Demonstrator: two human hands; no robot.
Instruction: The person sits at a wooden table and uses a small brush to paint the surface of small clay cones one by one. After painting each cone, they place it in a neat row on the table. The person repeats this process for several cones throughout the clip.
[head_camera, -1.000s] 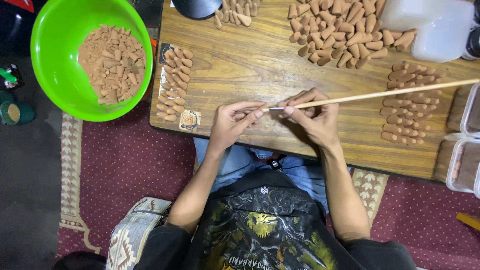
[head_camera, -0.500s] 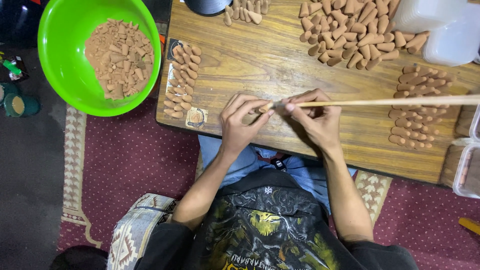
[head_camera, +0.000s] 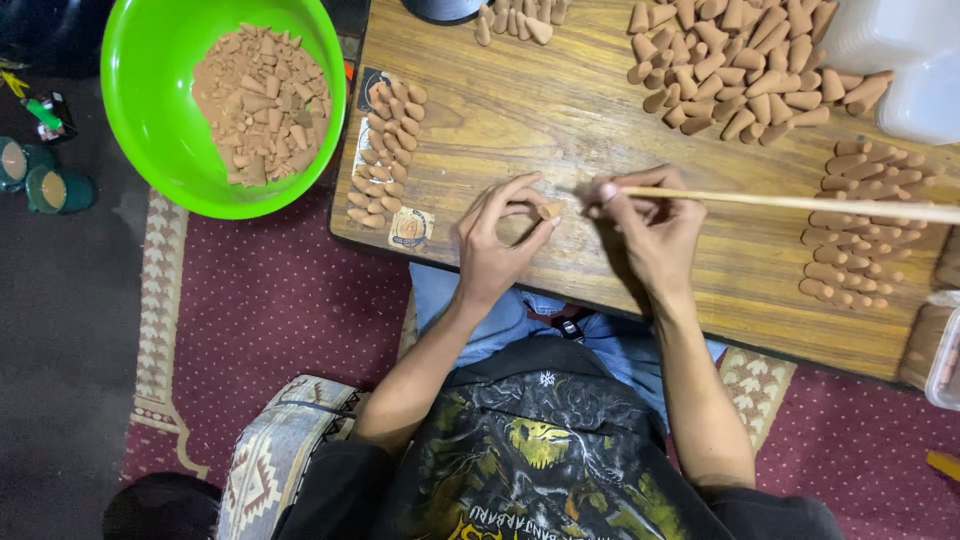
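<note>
Around your hands (head_camera: 570, 230) the tabletop (head_camera: 520, 110) lies bare; cone rows (head_camera: 385, 150) block left, cone piles (head_camera: 745, 65) beyond.

A single head-worn camera looks almost straight down from above the seated person, fairly close. The wooden bench (head_camera: 560, 110) fills the upper frame, its near edge running across the middle. Below that edge lie the person's lap and patterned rug (head_camera: 250, 310); left of the bench sits a green bowl (head_camera: 135, 120).

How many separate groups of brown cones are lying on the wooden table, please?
4: a small cluster at the top edge, a big pile top right, tidy rows at right, and rows at the left end. More may lie beyond the frame.
</note>
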